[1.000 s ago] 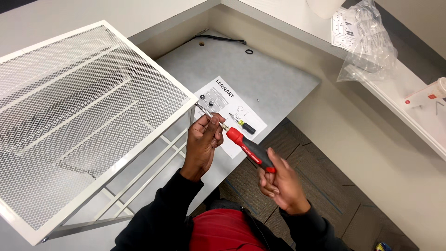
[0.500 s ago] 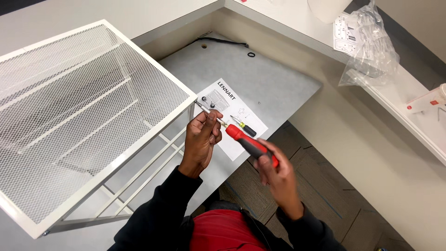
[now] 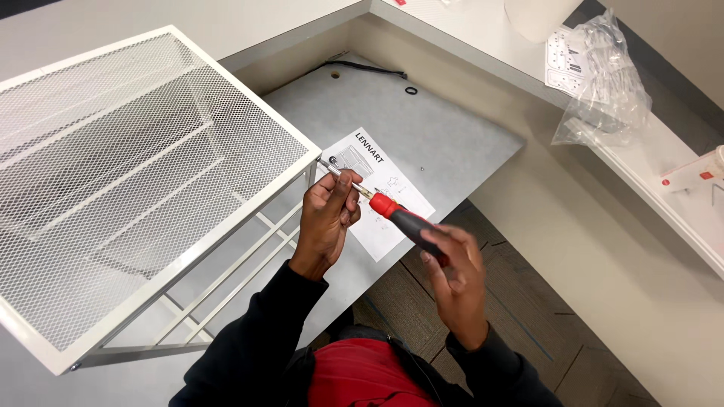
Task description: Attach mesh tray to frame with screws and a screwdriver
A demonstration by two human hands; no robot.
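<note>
My left hand (image 3: 328, 218) pinches the metal shaft of a screwdriver close to the corner of a white wire-mesh frame (image 3: 128, 173). The shaft's tip meets the frame's corner post. My right hand (image 3: 456, 271) wraps loosely around the screwdriver's red and black handle (image 3: 403, 217), fingers blurred from turning. A white instruction sheet (image 3: 377, 188) lies on the grey desk (image 3: 422, 128) under both hands.
A crumpled clear plastic bag (image 3: 603, 83) with a paper leaflet rests on the white counter at the right. A small black ring (image 3: 411, 90) and a black cable (image 3: 362, 66) lie at the desk's far end. Carpet floor shows below the desk's edge.
My right hand has turned around the handle, going from a firm grip to loose, blurred fingers. The left hand keeps its pinch on the shaft at the frame's corner.
</note>
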